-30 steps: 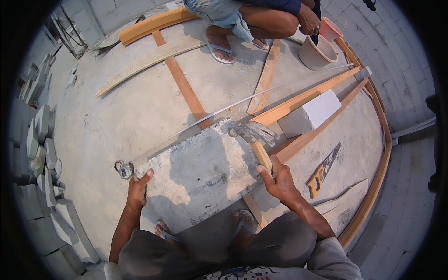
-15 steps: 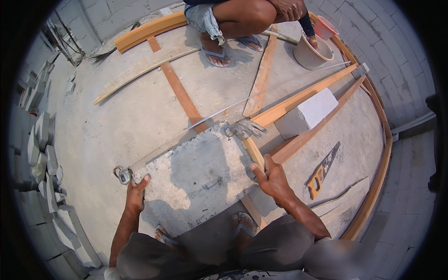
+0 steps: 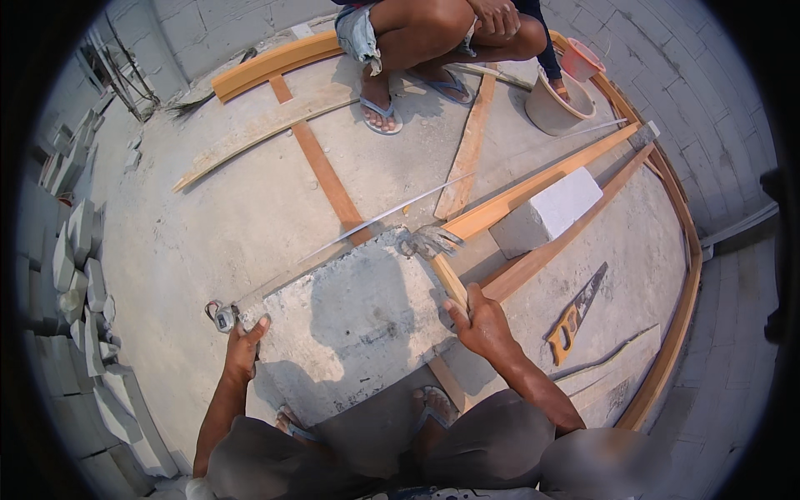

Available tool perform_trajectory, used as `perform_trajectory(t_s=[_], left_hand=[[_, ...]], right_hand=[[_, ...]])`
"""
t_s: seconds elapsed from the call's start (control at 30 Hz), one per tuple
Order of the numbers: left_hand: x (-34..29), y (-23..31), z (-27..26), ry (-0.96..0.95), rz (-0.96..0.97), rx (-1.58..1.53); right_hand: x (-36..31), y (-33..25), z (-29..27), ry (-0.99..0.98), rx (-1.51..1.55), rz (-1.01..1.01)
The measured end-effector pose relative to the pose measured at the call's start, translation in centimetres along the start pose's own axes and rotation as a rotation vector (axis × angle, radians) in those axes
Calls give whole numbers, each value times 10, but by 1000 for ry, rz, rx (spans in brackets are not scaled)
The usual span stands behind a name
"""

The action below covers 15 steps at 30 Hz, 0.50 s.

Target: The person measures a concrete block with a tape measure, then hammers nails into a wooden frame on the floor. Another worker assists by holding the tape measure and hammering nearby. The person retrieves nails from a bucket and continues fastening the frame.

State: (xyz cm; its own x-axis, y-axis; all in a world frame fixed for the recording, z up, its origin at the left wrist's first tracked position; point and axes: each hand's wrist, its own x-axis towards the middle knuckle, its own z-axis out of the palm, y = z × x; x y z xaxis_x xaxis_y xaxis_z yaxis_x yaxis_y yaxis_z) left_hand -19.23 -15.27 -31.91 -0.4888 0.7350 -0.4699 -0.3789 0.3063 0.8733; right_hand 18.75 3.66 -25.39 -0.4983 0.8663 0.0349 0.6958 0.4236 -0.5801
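A broad grey concrete block (image 3: 375, 333) lies in front of my feet, a shadow across its top. My left hand (image 3: 243, 346) is closed at its left edge, thumb on the top face and the other fingers mostly hidden. A tape measure (image 3: 222, 316) sits just beyond those fingertips. Its blade (image 3: 392, 213) is drawn out toward the far right, past the block's far edge. My right hand (image 3: 483, 323) is closed around the wooden handle of a claw hammer (image 3: 429, 242). The hammer's dusty head rests over the block's far right corner.
A pale block (image 3: 554, 212) sits between two timber lengths. A handsaw (image 3: 575, 317) lies to the right. Opposite me, a person crouches with a hand in a grey bucket (image 3: 557, 112), beside a red bucket (image 3: 581, 60). Broken blocks (image 3: 79, 250) line the left side.
The view has tilted slightly, so more of the far side shows. The crouching person's legs have shifted a little. My hands hold nearly the same places.
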Motion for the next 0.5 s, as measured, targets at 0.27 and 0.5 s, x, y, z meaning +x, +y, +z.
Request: perform_trajectory(t_s=[0.27, 0.5], left_hand=[[-4, -2, -5, -67, -28, -35], [-1, 2, -4, -33, -27, 32]], right_hand=[[-19, -27, -99, 602, 632, -253], [-4, 0, 4, -56, -23, 90]])
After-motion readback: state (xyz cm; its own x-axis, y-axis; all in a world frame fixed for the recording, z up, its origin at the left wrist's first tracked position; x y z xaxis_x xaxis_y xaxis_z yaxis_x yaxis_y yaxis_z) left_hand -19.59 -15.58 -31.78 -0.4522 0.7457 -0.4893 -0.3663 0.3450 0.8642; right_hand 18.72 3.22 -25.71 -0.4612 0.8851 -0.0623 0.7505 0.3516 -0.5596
